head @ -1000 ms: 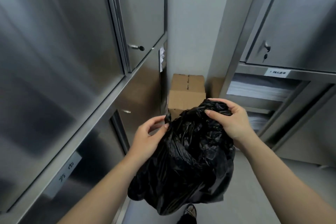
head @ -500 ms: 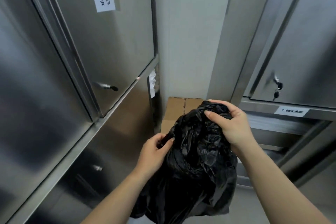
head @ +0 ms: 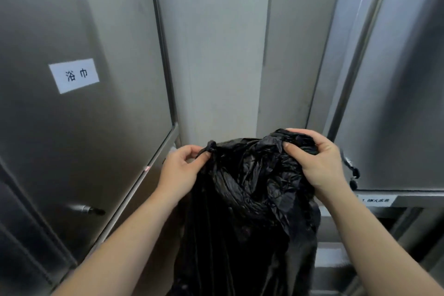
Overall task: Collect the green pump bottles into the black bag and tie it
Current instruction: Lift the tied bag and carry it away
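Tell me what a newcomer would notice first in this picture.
The crumpled black bag dominates the lower middle, held up in front of the person. The left grip pinches a small twisted knot at the bag's top left, while the right grip clutches bunched plastic at its top right. Next comes the white label with black characters on the steel cabinet door at left.

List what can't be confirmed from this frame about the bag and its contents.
Head view only:
- No green pump bottles visible; the opaque black bag would hide any inside.
- Bag's bottom: cut off by the lower edge.
- Tie: the left hand pinches one bunched end, the right hand covers the other in its grip; knot undeterminable.
- Right shelf label: blurred, unreadable.
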